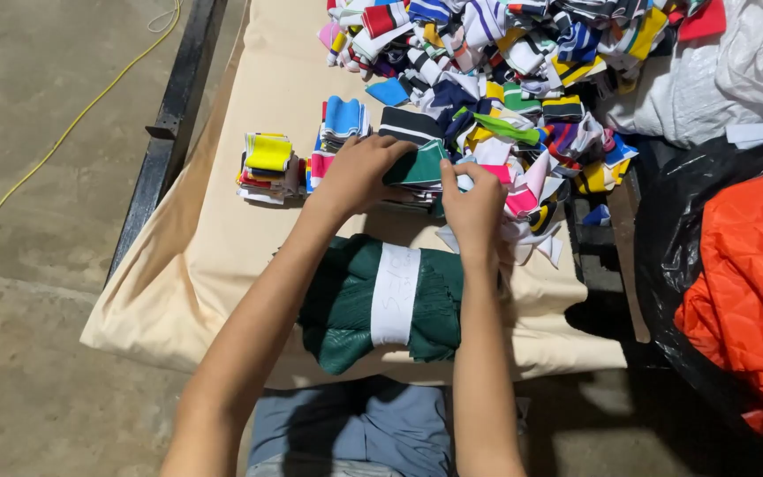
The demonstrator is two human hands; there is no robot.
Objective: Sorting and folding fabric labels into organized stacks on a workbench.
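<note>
We observe both hands at the near edge of a large heap of coloured knit pieces (505, 62) on a cream-covered table (222, 256). The left hand (359, 177) is closed over the left end of a folded dark green piece (421, 165), fingers curled onto its top. The right hand (472, 205) grips the same piece at its right end, thumb and fingers pinched on the cloth. The green piece sits on top of a low stack, just at the front of the heap and between the two hands.

Nearer the person, under the forearms, we note a bundle of dark green fabric (346, 309) wrapped by a white paper band (396, 294); it lies flat and apart from the held piece.

To the left of the left hand stand two small sorted stacks: one topped in yellow (268, 163), one topped in blue (343, 119), just beside each other.

At the right edge, an orange cloth mass (748, 291) rests in black plastic sheeting (664, 230). A yellow cable (72, 124) lies on the concrete floor (37, 291).
</note>
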